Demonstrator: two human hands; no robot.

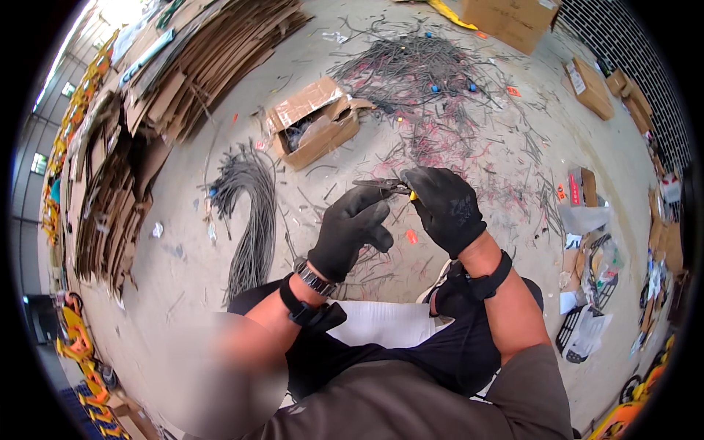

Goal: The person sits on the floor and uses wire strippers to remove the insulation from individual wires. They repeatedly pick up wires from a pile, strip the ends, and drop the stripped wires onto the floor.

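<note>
black gloves [440, 209], wrist straps, grey trousers

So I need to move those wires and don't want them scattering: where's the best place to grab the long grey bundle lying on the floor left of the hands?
Probably at the arched top of the grey wire bundle, coming from above. There the strands bend together tightly, while lower down they run straight and fan looser toward the lap.

Two gloved hands [352, 231]; one pair of pliers [383, 185]; one open carton [314, 121]; one cable bundle [253, 213].
</note>
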